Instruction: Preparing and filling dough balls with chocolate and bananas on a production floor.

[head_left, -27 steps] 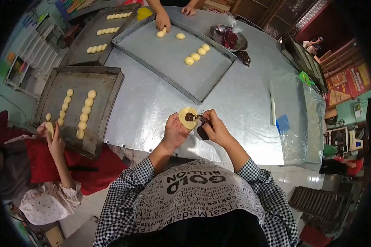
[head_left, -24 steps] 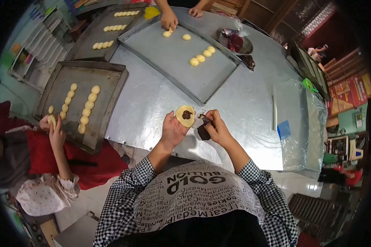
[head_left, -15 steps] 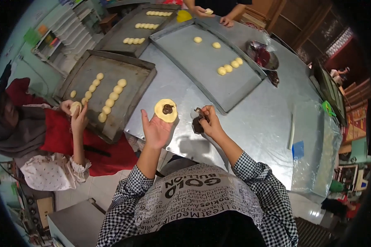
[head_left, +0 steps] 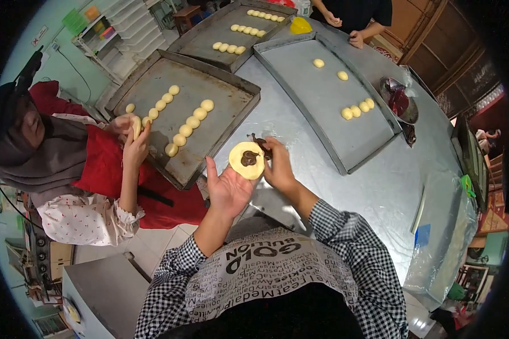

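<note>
My left hand (head_left: 229,193) is palm up, supporting a flattened round of pale yellow dough (head_left: 240,172) with a blob of dark brown filling (head_left: 249,158) at its centre. My right hand (head_left: 279,166) is closed round a dark, crumpled piping bag (head_left: 262,146), just behind the dough's right edge; part of the bag is hidden by the round. Beyond both hands lies a deep metal tray (head_left: 345,168) holding several dough balls (head_left: 354,112). To the left, another tray (head_left: 249,91) carries rows of similar balls.
A co-worker in a red apron (head_left: 99,169) shapes dough at my left. Another person (head_left: 367,11) stands across the metal table (head_left: 345,198). A back tray (head_left: 195,48), a bowl with dark red filling (head_left: 406,107), a plastic sheet (head_left: 435,220) and a yellow scoop (head_left: 301,25) surround the work.
The view has swung toward the left. My right hand with the bag has moved up and leftward against the dough round. The far person's hand has lifted out of the middle tray.
</note>
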`<state>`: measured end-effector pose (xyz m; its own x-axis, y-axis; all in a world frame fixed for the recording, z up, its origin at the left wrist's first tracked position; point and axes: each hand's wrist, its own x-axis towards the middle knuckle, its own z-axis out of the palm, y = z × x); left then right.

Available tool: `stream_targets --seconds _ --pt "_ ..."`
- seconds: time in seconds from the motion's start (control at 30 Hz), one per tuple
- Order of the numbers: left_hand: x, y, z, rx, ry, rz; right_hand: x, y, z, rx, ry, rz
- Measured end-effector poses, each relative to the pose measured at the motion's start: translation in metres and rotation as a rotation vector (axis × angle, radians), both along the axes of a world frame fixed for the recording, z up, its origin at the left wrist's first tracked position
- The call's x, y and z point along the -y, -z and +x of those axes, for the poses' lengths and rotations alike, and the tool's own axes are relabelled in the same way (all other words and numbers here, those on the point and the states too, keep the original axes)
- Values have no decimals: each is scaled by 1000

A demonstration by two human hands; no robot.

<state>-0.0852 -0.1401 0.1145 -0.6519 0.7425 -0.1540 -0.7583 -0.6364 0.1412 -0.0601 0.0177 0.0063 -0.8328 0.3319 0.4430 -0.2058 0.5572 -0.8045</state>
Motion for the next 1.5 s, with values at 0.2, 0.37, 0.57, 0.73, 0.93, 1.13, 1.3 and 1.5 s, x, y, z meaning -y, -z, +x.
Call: stream_targets --seconds 0.2,0.37,0.57,0.73,0.93,1.13,1.3,1.5 --pt "-26 -11 3 -55 86 -88 -15 -86 76 -141 84 489" --pt "-56 -26 23 -91 287 -50 -23 -104 113 -209 197 240" --pt "-82 -31 49 -112 550 34 -33 -134 161 -130 320 505" --pt "-93 -35 70 -135 670 96 -35 -145 192 -26 359 690" --pt "-98 -46 95 -167 701 37 -35 -161 223 185 368 899" --pt "-96 -36 112 -205 791 69 -37 -157 242 147 333 853" --pt "-92 -25 124 -262 803 -10 -34 -154 245 7 450 654" --pt "-86 -26 135 -468 773 15 -31 -171 247 87 516 379"
